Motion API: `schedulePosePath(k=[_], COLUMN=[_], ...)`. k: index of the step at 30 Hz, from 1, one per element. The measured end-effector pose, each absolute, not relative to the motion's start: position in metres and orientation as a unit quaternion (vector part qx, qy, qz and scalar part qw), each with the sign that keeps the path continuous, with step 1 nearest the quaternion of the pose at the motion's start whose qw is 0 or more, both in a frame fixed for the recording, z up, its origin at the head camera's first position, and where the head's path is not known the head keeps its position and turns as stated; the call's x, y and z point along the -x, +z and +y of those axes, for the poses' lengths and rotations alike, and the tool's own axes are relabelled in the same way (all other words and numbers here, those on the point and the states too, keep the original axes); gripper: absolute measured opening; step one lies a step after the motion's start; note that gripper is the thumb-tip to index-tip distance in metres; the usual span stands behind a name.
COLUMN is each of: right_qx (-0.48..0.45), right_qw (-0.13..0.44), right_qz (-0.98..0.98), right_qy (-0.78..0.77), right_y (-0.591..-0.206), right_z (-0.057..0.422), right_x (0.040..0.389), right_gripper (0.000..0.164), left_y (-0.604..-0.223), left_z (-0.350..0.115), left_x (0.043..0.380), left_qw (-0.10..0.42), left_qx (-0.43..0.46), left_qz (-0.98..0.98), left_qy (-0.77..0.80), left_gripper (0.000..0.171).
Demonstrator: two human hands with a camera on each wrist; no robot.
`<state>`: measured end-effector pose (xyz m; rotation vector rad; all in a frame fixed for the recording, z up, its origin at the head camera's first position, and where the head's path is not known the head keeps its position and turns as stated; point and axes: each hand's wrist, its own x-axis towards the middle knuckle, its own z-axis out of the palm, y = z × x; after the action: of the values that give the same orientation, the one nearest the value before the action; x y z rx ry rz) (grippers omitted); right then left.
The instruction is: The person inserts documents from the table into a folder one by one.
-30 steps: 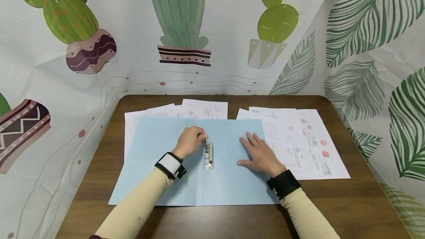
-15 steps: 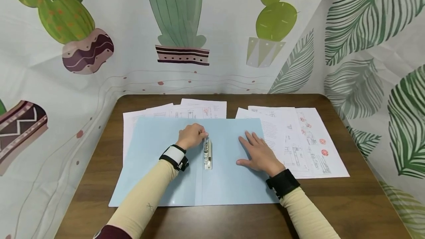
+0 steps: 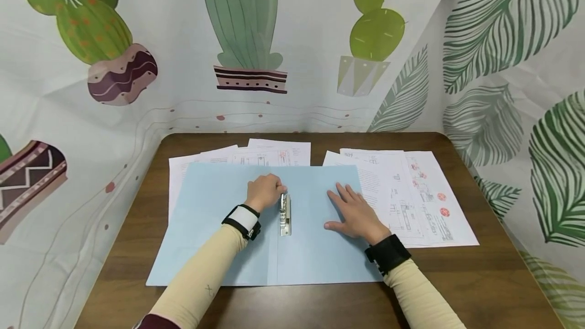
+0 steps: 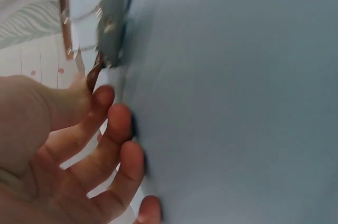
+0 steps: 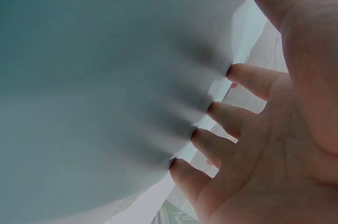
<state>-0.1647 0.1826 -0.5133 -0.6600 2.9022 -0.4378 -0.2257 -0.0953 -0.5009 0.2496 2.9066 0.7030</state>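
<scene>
A light blue file folder (image 3: 320, 263) lies spread open on the table, with a metal lever clip (image 3: 286, 220) fixed near its middle fold. My left hand (image 3: 264, 192) is at the far end of the clip. In the left wrist view, its thumb and index finger pinch the small end lever (image 4: 94, 76); the other fingers bend toward the blue surface. A bar of the clip (image 4: 64, 18) stands apart from its base, joined by thin metal pieces. My right hand (image 3: 356, 217) rests on the folder's right half, fingers spread, fingertips (image 5: 217, 109) touching the sheet.
Overlapping printed papers (image 3: 283, 154) stick out behind the folder at the back left. More sheets with drawings and red stamps (image 3: 425, 202) lie to the right, partly under the folder. Brown wood table (image 3: 484, 278) shows around them; a patterned cloth (image 3: 311, 39) hangs behind.
My left forearm has shifted slightly to the right, its hand staying at the clip's far end. A metal part of the clip near that hand has lifted. My right hand has stayed in place.
</scene>
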Motion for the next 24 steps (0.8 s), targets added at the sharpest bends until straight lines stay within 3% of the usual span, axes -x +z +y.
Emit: schedulePosePath(k=[5, 8, 13, 20, 24], right_qx=[0.220, 0.221, 0.223, 0.228, 0.222], right_qw=[0.066, 0.062, 0.064, 0.072, 0.070], right_qz=[0.963, 0.962, 0.962, 0.960, 0.962], right_qy=[-0.144, -0.145, -0.148, -0.146, -0.145], right_y=[-0.514, -0.513, -0.512, -0.510, -0.511], right_z=[0.182, 0.182, 0.181, 0.181, 0.182], right_x=[0.164, 0.164, 0.163, 0.162, 0.163], right_gripper=[0.092, 0.091, 0.090, 0.089, 0.089], left_y=[-0.509, -0.507, -0.504, -0.512, -0.513], left_z=[-0.100, -0.104, -0.116, -0.130, -0.133], left_x=[0.209, 0.194, 0.161, 0.117, 0.106], left_qw=[0.001, -0.013, 0.018, 0.090, 0.101], left_qx=[-0.108, -0.123, -0.158, -0.146, -0.150], left_qz=[0.961, 0.957, 0.956, 0.967, 0.967], left_qy=[0.254, 0.263, 0.247, 0.187, 0.180], left_gripper=[0.023, 0.026, 0.048, 0.100, 0.113])
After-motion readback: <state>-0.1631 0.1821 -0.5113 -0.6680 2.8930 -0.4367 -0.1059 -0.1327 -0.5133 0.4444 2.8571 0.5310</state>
